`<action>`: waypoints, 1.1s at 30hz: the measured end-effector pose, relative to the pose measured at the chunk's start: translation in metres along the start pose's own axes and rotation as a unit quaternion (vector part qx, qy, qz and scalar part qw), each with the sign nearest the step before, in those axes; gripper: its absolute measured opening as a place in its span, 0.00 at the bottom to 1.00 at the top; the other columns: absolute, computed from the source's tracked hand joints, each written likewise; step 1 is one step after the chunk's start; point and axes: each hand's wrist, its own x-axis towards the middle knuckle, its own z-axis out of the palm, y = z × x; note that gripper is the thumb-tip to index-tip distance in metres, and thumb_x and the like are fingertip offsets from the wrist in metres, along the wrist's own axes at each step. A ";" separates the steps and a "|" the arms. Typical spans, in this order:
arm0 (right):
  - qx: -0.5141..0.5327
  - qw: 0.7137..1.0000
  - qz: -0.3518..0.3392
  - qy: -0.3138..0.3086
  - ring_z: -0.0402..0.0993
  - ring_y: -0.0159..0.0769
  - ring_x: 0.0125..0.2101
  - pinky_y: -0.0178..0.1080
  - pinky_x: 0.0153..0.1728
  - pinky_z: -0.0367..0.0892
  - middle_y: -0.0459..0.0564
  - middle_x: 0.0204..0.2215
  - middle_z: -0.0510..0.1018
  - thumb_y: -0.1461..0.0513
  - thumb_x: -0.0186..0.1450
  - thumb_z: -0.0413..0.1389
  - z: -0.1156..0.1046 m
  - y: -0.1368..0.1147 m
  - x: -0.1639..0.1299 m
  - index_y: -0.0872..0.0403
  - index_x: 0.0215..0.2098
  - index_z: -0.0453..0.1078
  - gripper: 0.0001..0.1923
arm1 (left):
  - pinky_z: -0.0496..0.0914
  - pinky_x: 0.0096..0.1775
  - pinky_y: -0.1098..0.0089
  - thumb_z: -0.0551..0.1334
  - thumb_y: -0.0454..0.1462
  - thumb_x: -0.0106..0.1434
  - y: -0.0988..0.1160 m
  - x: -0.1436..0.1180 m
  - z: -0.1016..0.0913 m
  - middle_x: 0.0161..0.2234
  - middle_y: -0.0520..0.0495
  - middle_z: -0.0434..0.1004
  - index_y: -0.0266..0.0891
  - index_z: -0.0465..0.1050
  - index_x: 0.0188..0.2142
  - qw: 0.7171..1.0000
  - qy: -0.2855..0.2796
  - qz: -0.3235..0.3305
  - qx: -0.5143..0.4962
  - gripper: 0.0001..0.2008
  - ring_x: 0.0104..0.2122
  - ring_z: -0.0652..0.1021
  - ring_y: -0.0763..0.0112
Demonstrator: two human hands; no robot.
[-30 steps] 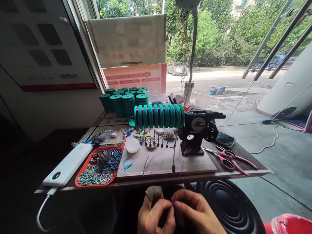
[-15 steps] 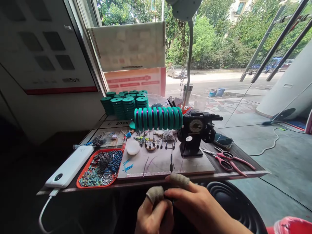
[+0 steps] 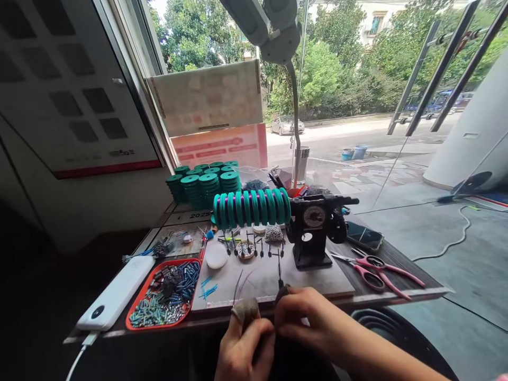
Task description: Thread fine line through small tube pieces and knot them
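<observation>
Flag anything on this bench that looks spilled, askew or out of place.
Nothing looks damaged or spilled. A few loose blue pieces lie on the work board just outside the red tray that holds the rest. The pink scissors lie open near the table's right edge.

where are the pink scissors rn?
In the head view the pink scissors lie flat at the right end of the table, just right of the black winding machine and in front of the phone, clear of both hands.
</observation>
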 end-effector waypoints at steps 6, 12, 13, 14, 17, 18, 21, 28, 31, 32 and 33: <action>0.042 0.999 -0.001 -0.025 0.64 0.27 0.27 0.28 0.28 0.57 0.42 0.24 0.69 0.70 0.56 0.56 -0.007 -0.001 0.003 0.58 0.28 0.73 0.04 | 0.70 0.26 0.75 0.60 0.36 0.58 0.008 0.008 -0.008 0.29 0.49 0.72 0.41 0.74 0.27 0.978 -0.103 -0.167 -0.072 0.06 0.24 0.74 0.72; 0.064 0.996 0.000 -0.061 0.61 0.26 0.24 0.27 0.24 0.55 0.41 0.23 0.66 0.69 0.55 0.56 -0.011 -0.008 0.007 0.58 0.27 0.72 0.03 | 0.70 0.32 0.72 0.59 0.43 0.59 0.007 0.009 -0.014 0.28 0.47 0.73 0.38 0.74 0.29 0.941 -0.152 -0.259 -0.156 0.11 0.29 0.75 0.66; 0.064 0.996 0.001 -0.064 0.61 0.26 0.24 0.27 0.24 0.55 0.40 0.22 0.66 0.69 0.55 0.57 -0.011 -0.010 0.007 0.58 0.27 0.72 0.03 | 0.69 0.32 0.71 0.59 0.44 0.59 0.007 0.008 -0.014 0.28 0.47 0.73 0.38 0.74 0.29 0.939 -0.149 -0.262 -0.166 0.12 0.29 0.75 0.66; 0.062 0.996 0.002 -0.066 0.60 0.26 0.24 0.27 0.24 0.55 0.40 0.22 0.66 0.69 0.55 0.57 -0.011 -0.011 0.006 0.58 0.27 0.72 0.02 | 0.69 0.32 0.72 0.60 0.44 0.59 0.008 0.007 -0.013 0.28 0.48 0.73 0.38 0.74 0.28 0.938 -0.142 -0.264 -0.177 0.12 0.29 0.75 0.66; 0.048 0.997 0.006 -0.063 0.60 0.26 0.24 0.28 0.24 0.55 0.40 0.22 0.65 0.70 0.54 0.57 -0.009 -0.015 0.004 0.58 0.26 0.72 0.03 | 0.67 0.31 0.73 0.60 0.46 0.58 0.009 0.004 -0.013 0.28 0.48 0.72 0.38 0.74 0.26 0.938 -0.098 -0.266 -0.198 0.13 0.29 0.73 0.67; 0.041 0.997 0.006 -0.060 0.60 0.26 0.24 0.28 0.24 0.55 0.40 0.22 0.65 0.70 0.54 0.57 -0.008 -0.017 0.004 0.58 0.26 0.72 0.03 | 0.66 0.30 0.73 0.61 0.46 0.57 0.010 0.003 -0.012 0.27 0.48 0.72 0.38 0.74 0.26 0.938 -0.091 -0.268 -0.202 0.14 0.28 0.73 0.67; 0.020 0.999 0.007 -0.046 0.61 0.27 0.25 0.28 0.25 0.55 0.41 0.24 0.65 0.71 0.54 0.56 -0.004 -0.021 0.002 0.58 0.26 0.72 0.04 | 0.65 0.29 0.73 0.60 0.46 0.58 0.010 0.000 -0.012 0.27 0.48 0.71 0.38 0.74 0.27 0.935 -0.112 -0.266 -0.208 0.14 0.27 0.72 0.68; -0.013 0.999 -0.005 -0.039 0.62 0.27 0.26 0.28 0.26 0.57 0.42 0.25 0.66 0.70 0.54 0.57 -0.001 -0.021 -0.003 0.57 0.27 0.72 0.04 | 0.66 0.31 0.72 0.60 0.48 0.57 0.010 -0.006 -0.012 0.27 0.48 0.72 0.38 0.74 0.26 0.936 -0.095 -0.265 -0.210 0.15 0.29 0.73 0.66; -0.021 0.998 -0.010 -0.051 0.63 0.27 0.26 0.28 0.27 0.58 0.42 0.26 0.67 0.70 0.54 0.57 -0.002 -0.022 -0.003 0.57 0.27 0.72 0.04 | 0.66 0.32 0.71 0.59 0.49 0.58 0.009 -0.005 -0.015 0.26 0.47 0.73 0.37 0.74 0.27 0.925 -0.135 -0.273 -0.228 0.17 0.29 0.73 0.65; -0.026 0.998 -0.012 -0.050 0.63 0.27 0.26 0.28 0.28 0.58 0.42 0.26 0.67 0.70 0.54 0.57 -0.001 -0.022 -0.003 0.57 0.27 0.72 0.04 | 0.66 0.32 0.71 0.59 0.49 0.58 0.008 -0.005 -0.015 0.26 0.47 0.73 0.37 0.74 0.27 0.920 -0.140 -0.281 -0.234 0.17 0.29 0.73 0.65; -0.037 0.998 -0.017 -0.042 0.64 0.27 0.26 0.28 0.27 0.58 0.42 0.26 0.68 0.70 0.54 0.57 0.000 -0.022 -0.002 0.56 0.27 0.72 0.04 | 0.66 0.32 0.71 0.60 0.50 0.57 0.008 -0.005 -0.015 0.26 0.47 0.73 0.37 0.74 0.27 0.915 -0.140 -0.292 -0.242 0.18 0.28 0.73 0.65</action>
